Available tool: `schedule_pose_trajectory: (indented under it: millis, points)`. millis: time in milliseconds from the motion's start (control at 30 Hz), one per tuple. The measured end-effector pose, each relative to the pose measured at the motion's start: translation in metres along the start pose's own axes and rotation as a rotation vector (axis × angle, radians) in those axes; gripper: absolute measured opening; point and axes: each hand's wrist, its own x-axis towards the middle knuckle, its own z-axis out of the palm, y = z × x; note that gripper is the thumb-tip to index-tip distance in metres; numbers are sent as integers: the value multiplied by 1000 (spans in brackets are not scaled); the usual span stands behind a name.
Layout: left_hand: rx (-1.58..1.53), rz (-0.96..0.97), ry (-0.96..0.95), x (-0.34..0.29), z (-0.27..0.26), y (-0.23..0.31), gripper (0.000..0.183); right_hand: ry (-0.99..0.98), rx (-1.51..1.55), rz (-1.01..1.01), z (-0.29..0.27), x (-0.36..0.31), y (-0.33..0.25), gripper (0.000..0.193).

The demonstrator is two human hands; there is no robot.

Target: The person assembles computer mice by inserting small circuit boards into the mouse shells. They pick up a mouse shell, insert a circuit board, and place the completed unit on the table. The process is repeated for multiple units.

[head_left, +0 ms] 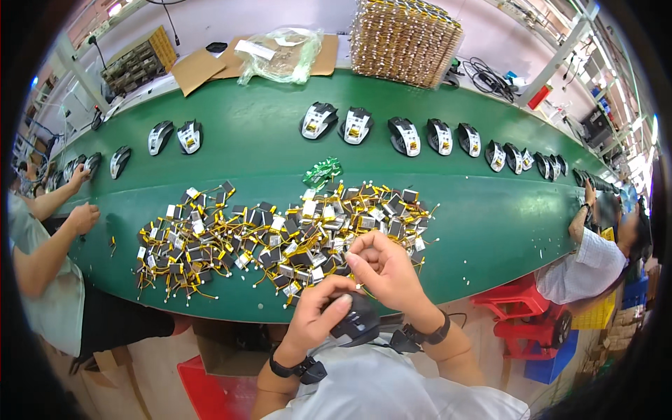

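Note:
Close to my body, at the near edge of the green bench (483, 231), my left hand (316, 316) is closed around a black computer mouse body (355, 323). Just above it, my right hand (390, 274) has thumb and fingertips pinched together; whatever is between them is too small to make out. Beyond both hands spreads a pile of small battery packs (185, 241), silver and dark grey with yellow tape, thin wires and white plugs. Farther back stand partly assembled mice (318, 120), black and white with a yellow patch on each.
A crumpled green wrapper (323, 172) lies behind the pile. Clear plastic bags (283, 56) and cardboard (199, 70) sit at the back, beside a tall bundle of packed parts (404, 43). Co-workers sit left (45, 259) and right (584, 259), near a red stool (514, 315).

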Motion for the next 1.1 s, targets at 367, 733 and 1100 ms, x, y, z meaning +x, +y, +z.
schedule_pose_trajectory:
  millis: [367,733,1100]
  points:
    - [487,145,67,9,5,5,19,-10,-354,-94,-2,-9,-14,13]
    - [377,89,5,10,-3,-1,22,-259,-293,-144,-30,-18,-23,14]
    - [582,235,104,9,4,1,17,1,-490,-330,-13,-32,-14,12]
